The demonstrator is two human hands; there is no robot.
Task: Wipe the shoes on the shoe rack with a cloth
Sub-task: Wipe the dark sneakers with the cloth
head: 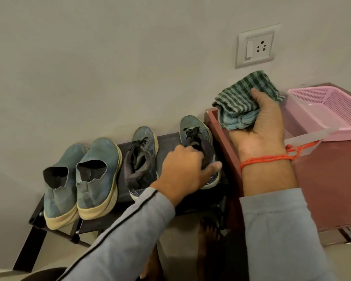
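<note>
Sleeves of grey fill the near edge, and beyond them our two hands work over the rack [130, 147]. Our left hand [185, 166] reaches to about twelve o'clock and curls its grip round the collar of the laced shoe [197, 138] at the rack's right end, thumb laid along the shoe's right side. Its partner [143, 157] stands just to its left, at about eleven o'clock, and two slip-ons [81, 179] sit side by side farther left, at ten. Our right hand [259, 130], an orange thread [265, 160] round its wrist, is held at one o'clock above the red cabinet [332, 179], its grip clenched on the bunched striped cloth [243, 102]. The cloth is up in the air, well apart from every shoe, so we judge no wiping is under way on this one yet.

What could go wrong from here? The left grip has only the soft collar, so the shoe could sag or twist as we lift it and knock its partner. Loose laces may snag. The cloth is wadded, so a trailing corner could brush the pink basket [332, 110] at two o'clock. Wiping one-handed against a loosely held shoe may also push it out of our fingers.
</note>
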